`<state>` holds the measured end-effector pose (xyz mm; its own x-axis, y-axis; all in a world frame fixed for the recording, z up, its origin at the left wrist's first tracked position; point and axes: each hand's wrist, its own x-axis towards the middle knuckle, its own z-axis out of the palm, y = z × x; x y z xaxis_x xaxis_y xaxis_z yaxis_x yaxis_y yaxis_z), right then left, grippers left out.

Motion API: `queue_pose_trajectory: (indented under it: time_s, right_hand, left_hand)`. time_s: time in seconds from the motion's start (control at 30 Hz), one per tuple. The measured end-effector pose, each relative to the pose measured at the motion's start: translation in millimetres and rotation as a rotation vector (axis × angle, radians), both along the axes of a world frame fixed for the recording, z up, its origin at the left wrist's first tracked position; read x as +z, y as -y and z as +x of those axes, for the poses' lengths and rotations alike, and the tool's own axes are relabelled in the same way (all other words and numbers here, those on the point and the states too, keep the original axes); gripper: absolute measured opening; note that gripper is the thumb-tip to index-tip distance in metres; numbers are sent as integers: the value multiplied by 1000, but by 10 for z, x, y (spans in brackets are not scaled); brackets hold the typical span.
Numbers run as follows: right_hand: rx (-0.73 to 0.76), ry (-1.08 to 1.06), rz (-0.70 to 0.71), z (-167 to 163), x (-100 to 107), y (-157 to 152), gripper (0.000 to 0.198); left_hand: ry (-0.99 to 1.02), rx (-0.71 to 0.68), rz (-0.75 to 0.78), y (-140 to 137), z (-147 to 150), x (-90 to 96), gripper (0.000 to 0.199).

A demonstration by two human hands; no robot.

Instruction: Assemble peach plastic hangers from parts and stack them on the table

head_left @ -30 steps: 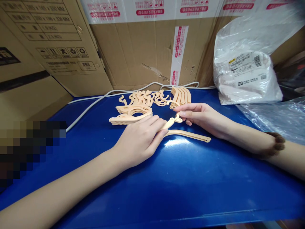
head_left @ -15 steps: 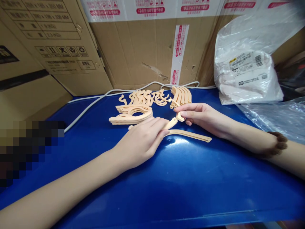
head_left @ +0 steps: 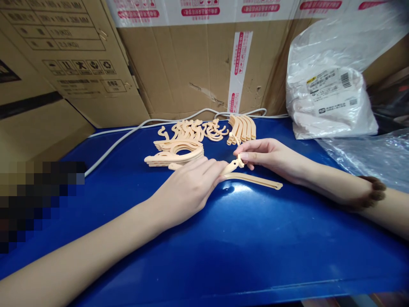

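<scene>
My left hand [head_left: 191, 181] is closed over a beige plastic hanger arm [head_left: 230, 166], whose holed end sticks out past the fingers. My right hand [head_left: 266, 155] pinches a small beige hanger hook [head_left: 240, 161] by its base, right at that holed end; whether the two parts interlock I cannot tell. The hook's curved tip rises behind the fingertips. A longer slotted hanger arm [head_left: 255, 179] stretches right from under my left fingers, its near end hidden. Beyond the left hand lies a stack of flat curved hanger pieces [head_left: 174, 160].
Several loose beige hooks [head_left: 188, 130] and a row of curved arms [head_left: 244, 127] lie at the back of the blue table [head_left: 243, 251]. A white cable [head_left: 116, 149] runs behind them. Cardboard boxes [head_left: 182, 64] stand behind, a white plastic bag [head_left: 332, 106] at right.
The hook in my right hand has turned and shifted slightly left, its base now against the arm's holed end. More of the arm's far end shows left of my left hand.
</scene>
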<state>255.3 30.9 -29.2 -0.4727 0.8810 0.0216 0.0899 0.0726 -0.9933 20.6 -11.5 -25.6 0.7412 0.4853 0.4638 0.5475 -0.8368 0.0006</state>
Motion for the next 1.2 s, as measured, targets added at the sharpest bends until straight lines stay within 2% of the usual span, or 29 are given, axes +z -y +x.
queue_pose_trajectory:
  time_s: [0.23,0.7,1.0,1.2]
  right_hand:
    - [-1,62,22,4,16,-8,18]
    - [-28,99,48,-27,33,8,19]
    - [-40,92,56,-82,41,30,22]
    - [50,88,8,-10,53,3,16]
  left_hand:
    - [-47,2,134,-16,-7,-26,23]
    - [-175,63,129,-19,-20,-10,28]
    - [-230,74,183,-47,-27,-3,30]
    - [-200,23,194,-36,-27,51,29]
